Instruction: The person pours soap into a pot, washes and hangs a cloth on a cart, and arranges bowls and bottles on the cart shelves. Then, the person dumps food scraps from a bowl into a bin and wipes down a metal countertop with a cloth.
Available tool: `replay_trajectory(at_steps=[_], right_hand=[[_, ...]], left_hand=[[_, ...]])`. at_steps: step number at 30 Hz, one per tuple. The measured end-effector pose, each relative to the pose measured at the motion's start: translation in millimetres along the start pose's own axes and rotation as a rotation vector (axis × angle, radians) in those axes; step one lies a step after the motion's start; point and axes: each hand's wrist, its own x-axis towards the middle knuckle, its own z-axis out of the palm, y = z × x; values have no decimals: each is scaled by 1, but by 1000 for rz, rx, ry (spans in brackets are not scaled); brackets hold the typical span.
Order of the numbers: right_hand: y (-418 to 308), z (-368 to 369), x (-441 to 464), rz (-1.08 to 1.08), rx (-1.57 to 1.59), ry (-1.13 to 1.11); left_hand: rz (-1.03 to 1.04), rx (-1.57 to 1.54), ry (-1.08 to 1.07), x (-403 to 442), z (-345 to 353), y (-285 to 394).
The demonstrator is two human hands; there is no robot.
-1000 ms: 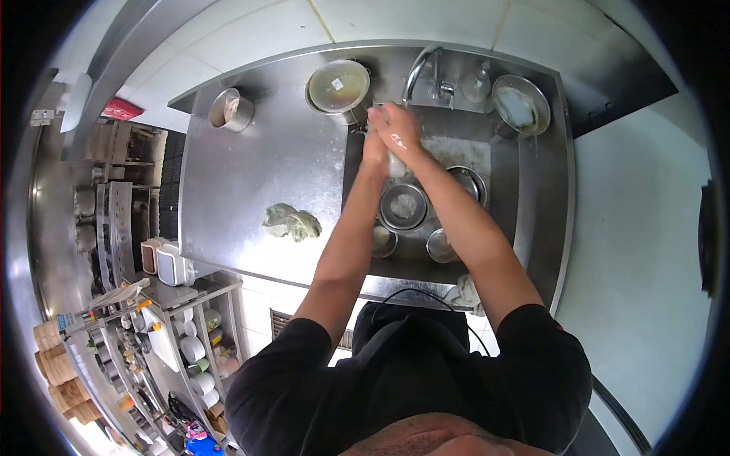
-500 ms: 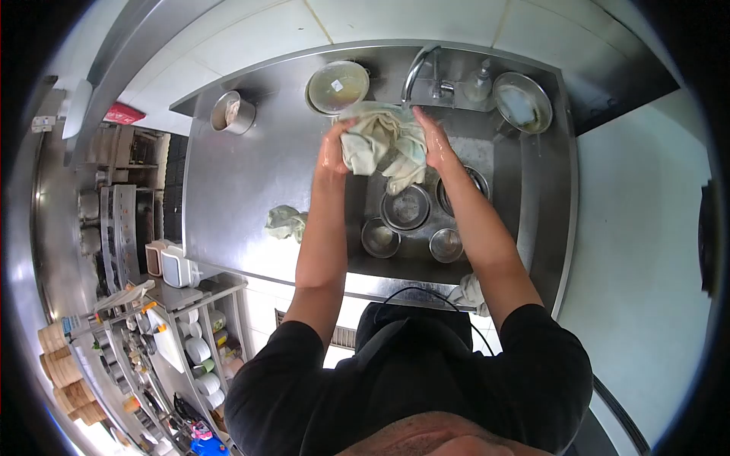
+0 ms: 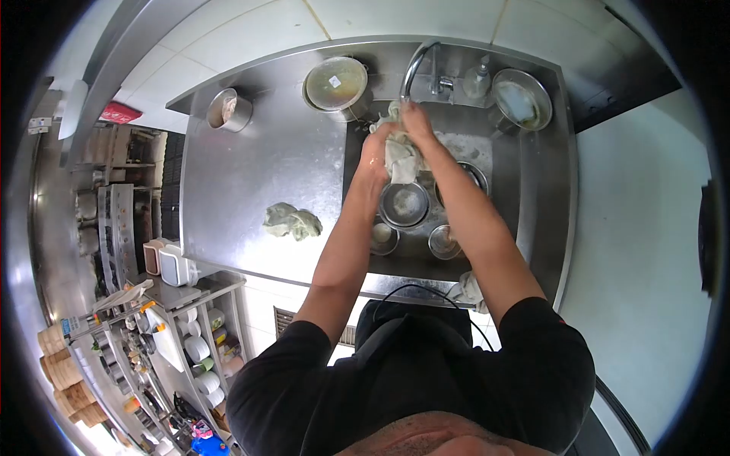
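Observation:
Bunched between my two hands is a wet, pale cloth (image 3: 401, 159), just below the spout of the faucet (image 3: 414, 68). My left hand (image 3: 374, 152) is closed around its left side. Close beside it, my right hand (image 3: 415, 121) grips the upper right part, directly under the spout. The cloth's lower end hangs over the sink (image 3: 506, 175). Beneath it in the basin lie a round metal pan (image 3: 404, 205) and smaller metal bowls, one of them a bowl (image 3: 444, 242) at the right. My right forearm partly covers another round pan (image 3: 473, 176).
A second crumpled cloth (image 3: 292, 221) lies on the steel counter (image 3: 243, 167). Along the back stand a metal pot (image 3: 230, 111), a lidded pot (image 3: 335, 83), a soap bottle (image 3: 477, 80) and a metal bowl (image 3: 522, 100). Another cloth (image 3: 469, 291) rests at the sink's front edge.
My hands have come closer together, the left moving rightward. The spread-out cloth is now squeezed into a narrower bundle. The cloth on the counter shows more fully.

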Motion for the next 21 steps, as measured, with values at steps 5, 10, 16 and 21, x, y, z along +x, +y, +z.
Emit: replay_trajectory(at_steps=[5,10,16,21], right_hand=[[50,-10,-29,261,639,-487],[32,-6,-67,411,1313,-576],[23,-2,-15,340,1250,-103],[-13,-28,-28,-136,1000,-72]], left_hand=[[83,-111,-101,-30,53,52],[130,-73,-190,-24,31,63],[97,-68,-192,-49,-15,60],[74,-169,-223,-43,-51,56]])
